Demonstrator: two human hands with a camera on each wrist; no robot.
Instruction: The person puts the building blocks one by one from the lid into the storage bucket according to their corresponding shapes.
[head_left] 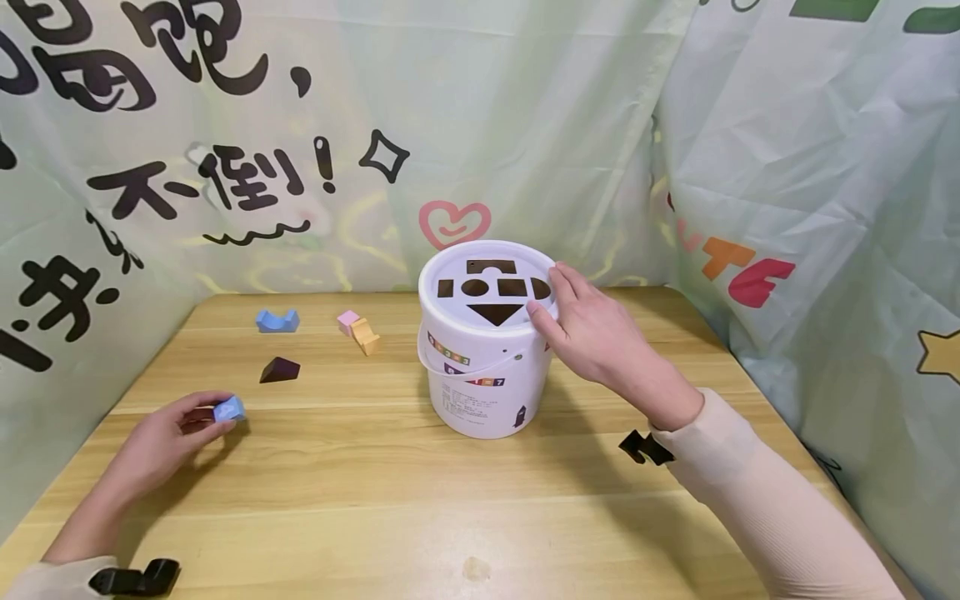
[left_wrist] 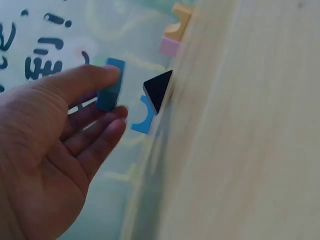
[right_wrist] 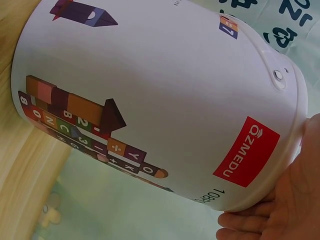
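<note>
My left hand [head_left: 168, 437] pinches a small blue block [head_left: 229, 408] between thumb and fingers, near the table's left side. In the left wrist view that blue block [left_wrist: 110, 84] stands upright under the thumb tip. Just beyond it on the table are a black angular block [head_left: 280, 370] and a blue block with a curved notch [head_left: 277, 322]. On the right, my right hand [head_left: 596, 325] grips the lid rim of a white bucket [head_left: 480, 400], thumb and fingers spread along the edge. The bucket's white lid [head_left: 450, 312] has several shaped holes.
An orange notched block [head_left: 366, 337] touches a pink block [head_left: 347, 322] left of the bucket. A thin handle [head_left: 423, 358] hangs on the bucket's front. Printed cloth [head_left: 555, 125] encloses the wooden table [head_left: 360, 500] behind and at the sides.
</note>
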